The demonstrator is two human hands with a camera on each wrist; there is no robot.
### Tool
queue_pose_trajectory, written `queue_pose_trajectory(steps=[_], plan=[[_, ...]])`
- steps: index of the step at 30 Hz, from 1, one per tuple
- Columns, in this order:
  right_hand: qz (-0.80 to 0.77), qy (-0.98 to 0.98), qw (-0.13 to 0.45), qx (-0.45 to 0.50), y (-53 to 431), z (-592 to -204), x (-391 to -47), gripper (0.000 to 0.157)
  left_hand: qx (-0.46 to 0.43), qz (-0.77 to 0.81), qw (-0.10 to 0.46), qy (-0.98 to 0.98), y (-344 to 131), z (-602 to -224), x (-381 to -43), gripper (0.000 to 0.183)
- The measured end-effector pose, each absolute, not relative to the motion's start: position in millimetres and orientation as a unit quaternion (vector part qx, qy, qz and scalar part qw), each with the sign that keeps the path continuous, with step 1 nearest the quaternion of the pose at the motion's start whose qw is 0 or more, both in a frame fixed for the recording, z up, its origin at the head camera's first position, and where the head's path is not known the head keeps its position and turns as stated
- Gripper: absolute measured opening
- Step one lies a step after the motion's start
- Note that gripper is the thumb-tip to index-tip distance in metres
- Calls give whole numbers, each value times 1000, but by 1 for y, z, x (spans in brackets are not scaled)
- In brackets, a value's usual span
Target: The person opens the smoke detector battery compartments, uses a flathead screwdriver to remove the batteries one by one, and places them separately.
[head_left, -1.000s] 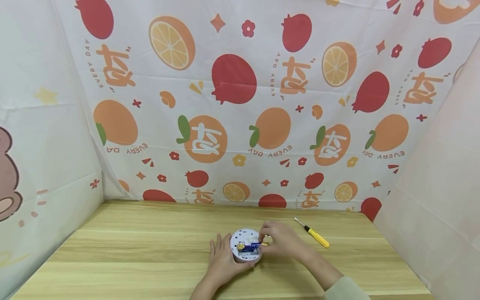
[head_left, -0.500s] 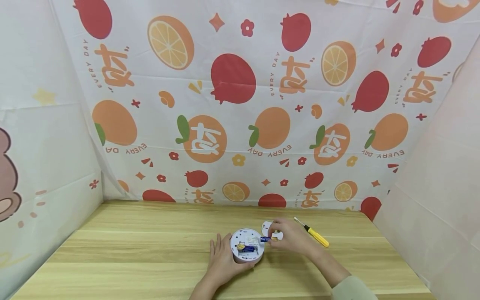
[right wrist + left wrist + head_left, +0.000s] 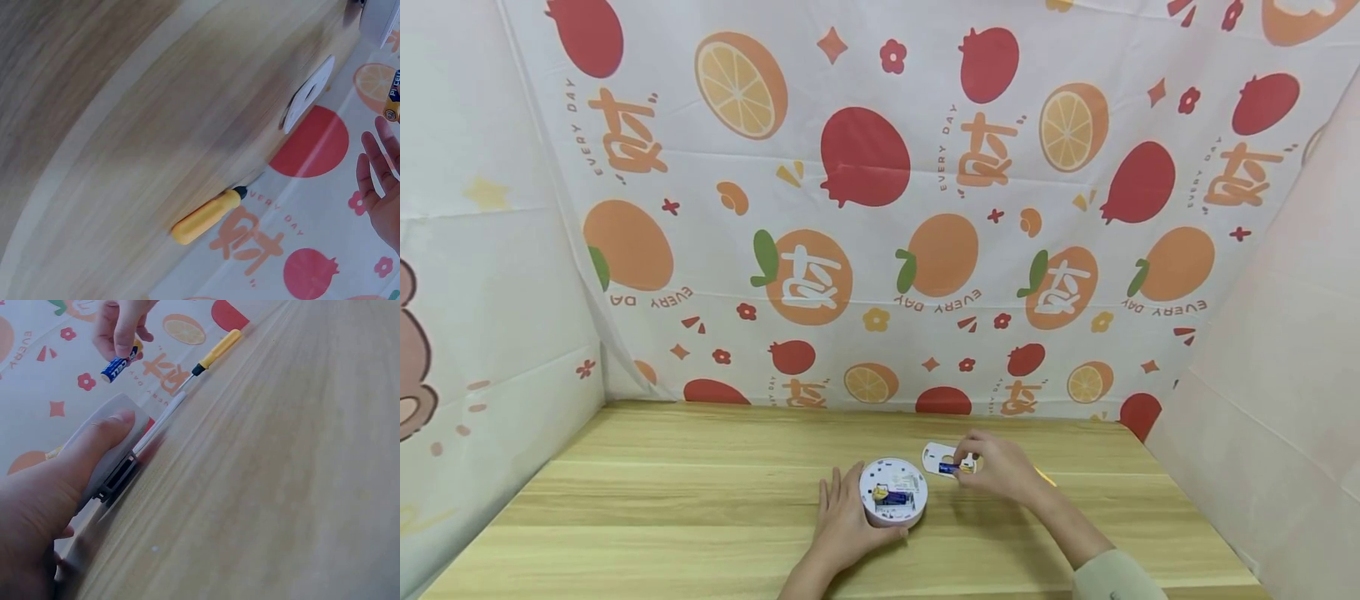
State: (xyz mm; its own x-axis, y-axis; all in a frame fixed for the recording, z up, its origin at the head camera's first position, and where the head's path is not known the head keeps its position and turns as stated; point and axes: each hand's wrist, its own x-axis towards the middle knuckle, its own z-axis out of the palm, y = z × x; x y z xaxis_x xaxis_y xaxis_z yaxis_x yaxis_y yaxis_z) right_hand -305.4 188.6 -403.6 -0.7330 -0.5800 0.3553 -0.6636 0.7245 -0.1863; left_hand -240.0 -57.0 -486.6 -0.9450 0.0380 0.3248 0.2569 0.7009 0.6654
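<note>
A round white device point(image 3: 904, 477) lies on the table with its battery bay facing up; a blue battery point(image 3: 895, 498) sits in the bay. My left hand point(image 3: 848, 521) grips the device from the left, its thumb along the near side. To the right, my right hand point(image 3: 1000, 467) pinches another blue and yellow battery point(image 3: 949, 468) between thumb and fingers. In the left wrist view this battery point(image 3: 116, 367) is held up off the table. Behind it, partly hidden by the right hand, is a flat white round plate point(image 3: 932, 455).
A screwdriver with a yellow handle point(image 3: 206, 219) lies on the wooden table point(image 3: 700, 500) right of the plate, mostly covered by the right hand in the head view. Fruit-printed cloth point(image 3: 865, 250) hangs along the back edge of the table.
The right hand has drawn the battery away from the device, moving right and back over the white plate. The left hand keeps its hold on the device.
</note>
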Motion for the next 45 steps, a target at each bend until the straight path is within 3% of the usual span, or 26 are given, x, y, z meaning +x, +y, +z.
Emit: queue_pose_trajectory(steps=[8,26,45], plan=[[159,-921,147,324,204,-410,-313,13,-96,-374,162,-908,-57,-485,-240,105],[165,-930,160,287,238,-427,-330,14,-88,-376,144,-911,-60,-483,-237,102],[112,-967,120,195,245,-439,-337,15,-87,-380,137,-911,-56,-482,-238,106]])
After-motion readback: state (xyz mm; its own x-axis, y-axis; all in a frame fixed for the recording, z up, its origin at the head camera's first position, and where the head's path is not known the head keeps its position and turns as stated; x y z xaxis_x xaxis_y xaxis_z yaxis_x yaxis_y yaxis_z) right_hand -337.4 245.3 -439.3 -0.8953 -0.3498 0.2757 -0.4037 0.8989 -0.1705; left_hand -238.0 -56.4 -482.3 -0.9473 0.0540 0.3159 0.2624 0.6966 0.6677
